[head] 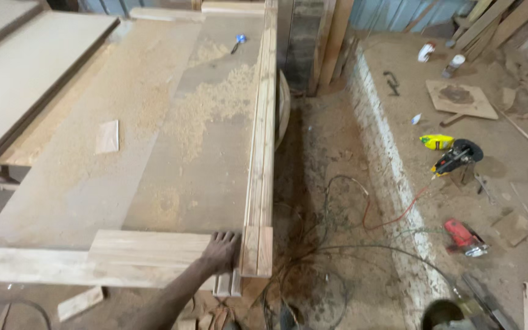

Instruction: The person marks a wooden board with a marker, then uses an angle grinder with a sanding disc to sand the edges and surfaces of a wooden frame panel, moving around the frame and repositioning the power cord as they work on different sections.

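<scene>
Upright timber boards: stood on edge along the worktop right rim, near ends at 3 o'clock of the hand.
Long axis: 12 to 6 o'clock.
Nearer hand: right hand; the left was unseen.
Fingers: spread flat on a short plank, gripping nothing, just beside the board ends.

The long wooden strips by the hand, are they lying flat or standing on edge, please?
Standing on edge: the strips sit upright side by side along the bench's right edge, end grain showing beside the hand.

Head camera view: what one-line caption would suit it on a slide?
A hand rests on the end of long wooden strips along a sawdust-strewn workbench, with power tools and cables on the floor.
</scene>
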The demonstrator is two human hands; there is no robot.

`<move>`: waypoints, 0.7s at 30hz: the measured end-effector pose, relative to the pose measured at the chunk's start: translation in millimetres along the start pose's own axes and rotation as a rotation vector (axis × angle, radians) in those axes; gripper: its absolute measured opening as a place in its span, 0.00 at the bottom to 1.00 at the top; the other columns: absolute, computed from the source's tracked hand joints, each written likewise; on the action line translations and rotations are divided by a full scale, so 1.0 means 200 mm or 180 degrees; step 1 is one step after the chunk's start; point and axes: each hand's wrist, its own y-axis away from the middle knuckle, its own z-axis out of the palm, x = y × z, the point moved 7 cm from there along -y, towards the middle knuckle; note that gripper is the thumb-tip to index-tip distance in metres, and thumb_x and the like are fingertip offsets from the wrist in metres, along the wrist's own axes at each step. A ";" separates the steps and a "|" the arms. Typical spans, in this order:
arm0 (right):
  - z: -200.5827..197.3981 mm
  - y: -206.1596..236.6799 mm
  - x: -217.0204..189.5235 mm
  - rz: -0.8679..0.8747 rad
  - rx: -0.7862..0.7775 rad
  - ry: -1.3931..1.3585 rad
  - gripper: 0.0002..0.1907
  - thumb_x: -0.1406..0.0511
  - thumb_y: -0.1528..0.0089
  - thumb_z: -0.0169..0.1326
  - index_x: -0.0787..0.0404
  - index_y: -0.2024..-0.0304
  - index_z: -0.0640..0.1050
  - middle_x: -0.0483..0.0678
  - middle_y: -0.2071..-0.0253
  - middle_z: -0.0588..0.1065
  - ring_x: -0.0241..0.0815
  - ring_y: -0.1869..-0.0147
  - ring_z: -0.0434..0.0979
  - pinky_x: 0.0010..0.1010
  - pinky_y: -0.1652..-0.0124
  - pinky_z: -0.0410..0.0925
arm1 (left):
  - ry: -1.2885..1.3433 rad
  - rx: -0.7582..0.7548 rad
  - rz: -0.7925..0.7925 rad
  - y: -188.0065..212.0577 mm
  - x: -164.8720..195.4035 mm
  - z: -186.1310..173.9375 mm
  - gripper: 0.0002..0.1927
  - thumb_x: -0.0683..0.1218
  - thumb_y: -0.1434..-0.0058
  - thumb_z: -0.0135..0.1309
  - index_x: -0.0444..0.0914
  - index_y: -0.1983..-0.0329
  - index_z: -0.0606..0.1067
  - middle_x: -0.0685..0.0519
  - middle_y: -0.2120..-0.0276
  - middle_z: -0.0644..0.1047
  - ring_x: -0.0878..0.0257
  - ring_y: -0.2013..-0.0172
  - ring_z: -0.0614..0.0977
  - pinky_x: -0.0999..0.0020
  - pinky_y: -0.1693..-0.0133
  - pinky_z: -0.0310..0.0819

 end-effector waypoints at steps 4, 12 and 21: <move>-0.25 0.10 -0.03 -0.0209 -0.0332 0.0154 0.27 0.53 0.34 0.55 0.61 0.38 0.73 0.53 0.54 0.75 0.51 0.53 0.77 0.45 0.52 0.72 | -0.0176 0.0524 -0.0439 0.16 0.11 -0.04 0.53 0.58 0.56 0.72 0.36 0.32 0.58 0.40 0.35 0.64 0.44 0.33 0.62 0.43 0.36 0.57; 0.25 -0.28 0.30 0.0910 -0.1753 -0.0070 0.28 0.56 0.41 0.60 0.65 0.43 0.73 0.55 0.54 0.77 0.52 0.51 0.79 0.46 0.49 0.74 | 0.4314 -0.0079 -0.0420 0.28 1.24 0.10 0.47 0.63 0.49 0.68 0.32 0.33 0.67 0.40 0.45 0.78 0.50 0.44 0.80 0.57 0.42 0.74; 0.64 0.14 0.85 0.2176 -0.3018 0.0206 0.28 0.61 0.45 0.62 0.65 0.44 0.73 0.54 0.54 0.77 0.51 0.50 0.79 0.45 0.47 0.73 | 0.4508 0.0332 -0.1035 0.20 1.28 0.43 0.46 0.54 0.62 0.70 0.31 0.40 0.69 0.38 0.53 0.81 0.48 0.51 0.84 0.57 0.48 0.77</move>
